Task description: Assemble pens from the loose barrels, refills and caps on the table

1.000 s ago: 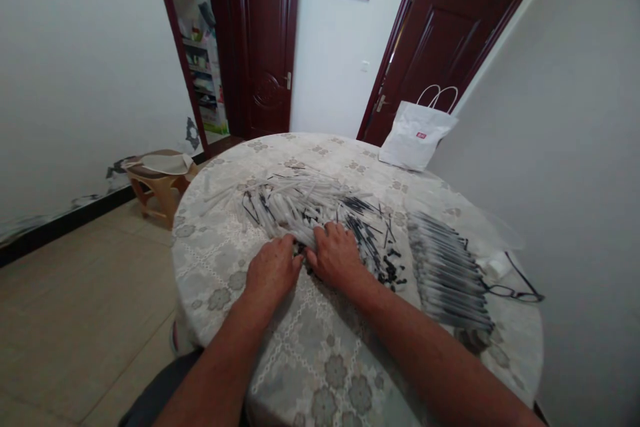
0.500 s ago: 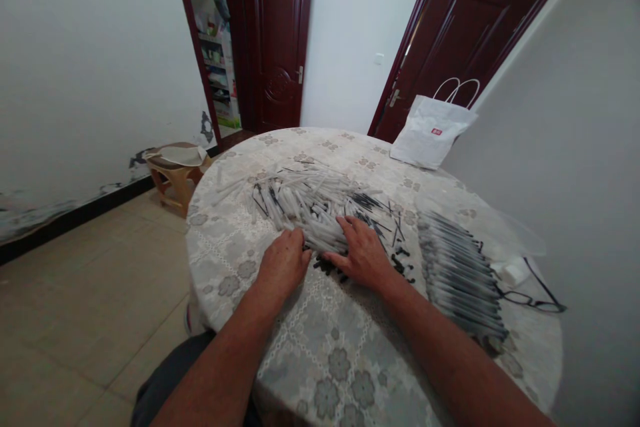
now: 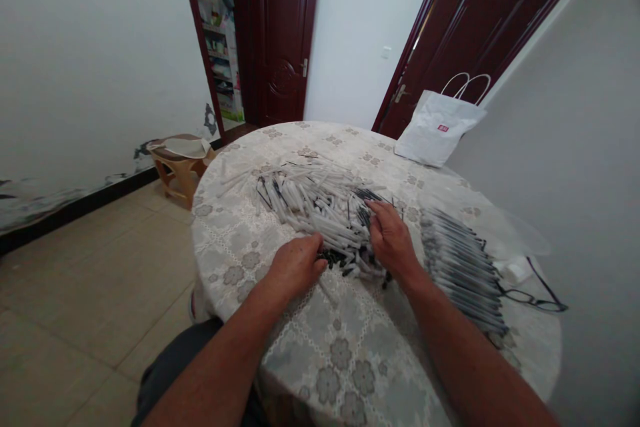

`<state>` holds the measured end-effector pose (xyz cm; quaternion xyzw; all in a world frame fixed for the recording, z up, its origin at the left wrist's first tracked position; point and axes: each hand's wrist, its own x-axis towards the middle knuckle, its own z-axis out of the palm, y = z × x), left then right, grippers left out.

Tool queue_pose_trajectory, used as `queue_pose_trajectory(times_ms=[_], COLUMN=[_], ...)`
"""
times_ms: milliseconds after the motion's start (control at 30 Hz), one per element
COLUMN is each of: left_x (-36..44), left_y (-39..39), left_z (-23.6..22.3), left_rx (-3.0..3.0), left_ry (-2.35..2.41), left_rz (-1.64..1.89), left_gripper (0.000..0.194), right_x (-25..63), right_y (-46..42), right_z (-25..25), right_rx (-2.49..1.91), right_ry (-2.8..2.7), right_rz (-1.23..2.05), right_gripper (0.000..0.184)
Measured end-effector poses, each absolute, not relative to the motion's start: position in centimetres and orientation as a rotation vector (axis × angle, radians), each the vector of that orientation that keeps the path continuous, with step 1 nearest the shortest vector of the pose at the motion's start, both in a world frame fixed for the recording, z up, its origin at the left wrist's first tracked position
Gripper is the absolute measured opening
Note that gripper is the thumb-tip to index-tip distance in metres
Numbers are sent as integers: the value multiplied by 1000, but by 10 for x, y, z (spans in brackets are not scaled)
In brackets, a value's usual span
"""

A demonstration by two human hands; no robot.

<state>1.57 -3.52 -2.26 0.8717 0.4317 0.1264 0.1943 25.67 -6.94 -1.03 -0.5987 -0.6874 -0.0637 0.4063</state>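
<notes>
A heap of translucent white pen barrels (image 3: 305,203) lies on the patterned tablecloth, with dark pen refills (image 3: 367,195) at its right side. My left hand (image 3: 297,263) rests at the heap's near edge, its thumb and fingers curled together; whatever is between them is hidden. Small black pen parts (image 3: 334,257) lie just beside its fingertips. My right hand (image 3: 393,240) is at the heap's right edge, its fingers stretched over the dark refills and apart from each other. A single loose barrel (image 3: 327,293) lies below my left hand.
Right of the heap lies a row of pens with dark insides (image 3: 465,270), with black-framed glasses (image 3: 533,301) beyond. A white paper bag (image 3: 440,130) stands at the table's back right. A wooden stool (image 3: 180,170) is on the floor at left.
My right hand has come off the barrels and shifted right, to the refills. My left hand has moved slightly right and nearer to me. Some barrels now spread over the black parts.
</notes>
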Motion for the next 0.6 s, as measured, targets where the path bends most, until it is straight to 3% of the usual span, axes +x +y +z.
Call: queue_pose_trajectory(times_ms=[167, 300, 500, 600], left_x=[12, 1, -13, -12], left_y=[-33, -29, -33, -39], left_z=[-26, -23, -9, -4], left_rx=[2467, 2426, 2416, 2425], left_ry=[1122, 945, 744, 778], left_rz=[402, 481, 404, 330], left_gripper=[6, 24, 54, 46], right_x=[259, 258, 258, 259], right_y=[-86, -95, -96, -96], right_z=[2, -11, -22, -22], right_rx=[-1446, -1207, -1105, -1084], right_ry=[-1452, -1076, -816, -778], right_rz=[356, 829, 1035, 1056], right_gripper=[48, 64, 60, 57])
